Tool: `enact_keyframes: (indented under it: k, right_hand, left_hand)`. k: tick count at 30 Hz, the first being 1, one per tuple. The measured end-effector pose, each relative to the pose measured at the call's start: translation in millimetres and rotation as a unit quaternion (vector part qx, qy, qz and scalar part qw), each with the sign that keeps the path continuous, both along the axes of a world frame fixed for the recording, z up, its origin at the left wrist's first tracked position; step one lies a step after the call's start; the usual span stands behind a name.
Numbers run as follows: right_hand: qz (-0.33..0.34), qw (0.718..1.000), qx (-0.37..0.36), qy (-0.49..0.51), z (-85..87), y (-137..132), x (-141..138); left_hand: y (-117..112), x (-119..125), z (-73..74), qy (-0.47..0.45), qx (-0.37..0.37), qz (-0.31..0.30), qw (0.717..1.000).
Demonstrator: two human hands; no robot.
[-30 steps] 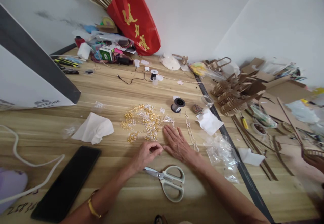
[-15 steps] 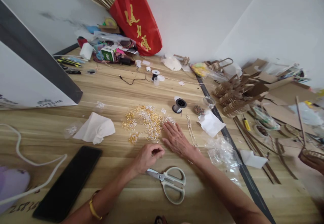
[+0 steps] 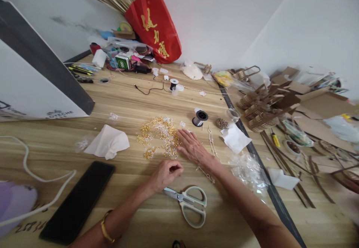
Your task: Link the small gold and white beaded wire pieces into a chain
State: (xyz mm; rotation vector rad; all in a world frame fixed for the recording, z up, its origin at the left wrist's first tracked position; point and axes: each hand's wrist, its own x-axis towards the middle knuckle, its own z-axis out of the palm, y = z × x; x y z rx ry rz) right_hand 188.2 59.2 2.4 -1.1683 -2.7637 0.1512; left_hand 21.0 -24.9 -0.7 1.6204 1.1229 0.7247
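My right hand (image 3: 193, 146) lies flat, fingers stretched out, at the right edge of a spread pile of small gold and silver jewelry findings (image 3: 169, 139); its fingertips touch the pile's edge. My left hand (image 3: 165, 174) rests just below the pile with fingers curled and thumb against the index finger; whatever is between them, if anything, is hidden. Scissors (image 3: 193, 199) with white handles lie below the hands, blades partly apart, tips near my left wrist. A chain (image 3: 211, 143) lies right of my right hand, and another chain piece (image 3: 206, 175) shows below its wrist.
A wire spool (image 3: 200, 117), a bead heap (image 3: 222, 123) and white paper (image 3: 236, 137) lie farther right. Clear plastic bags (image 3: 249, 171) are beside my right forearm. At left are a tissue (image 3: 108, 143), a black phone (image 3: 78, 201) and a white box (image 3: 36, 79). Small woven baskets (image 3: 256, 107) stand at right.
My right hand has slid slightly left against the pile, covering the silver pins at its edge. More chain shows below the wrist. My left hand keeps its curled pose.
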Motion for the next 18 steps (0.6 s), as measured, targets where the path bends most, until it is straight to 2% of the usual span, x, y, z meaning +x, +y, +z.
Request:
enact_keyframes:
  k: [6,12,18]
  right_hand:
    - [0.03,0.999,0.001,-0.018,-9.0,23.0,-18.4]
    - [0.077,0.997,0.011,-0.026,-8.7,23.1,-28.9]
    - [0.076,0.997,0.011,-0.028,-12.9,22.6,-22.0]
  left_hand:
    - [0.0,0.3,1.1,0.004,-0.001,0.005,1.0]
    - [-0.3,-0.2,-4.3,0.004,0.004,0.001,1.0]
    - [0.1,0.0,-4.4,0.002,0.0,0.002,1.0]
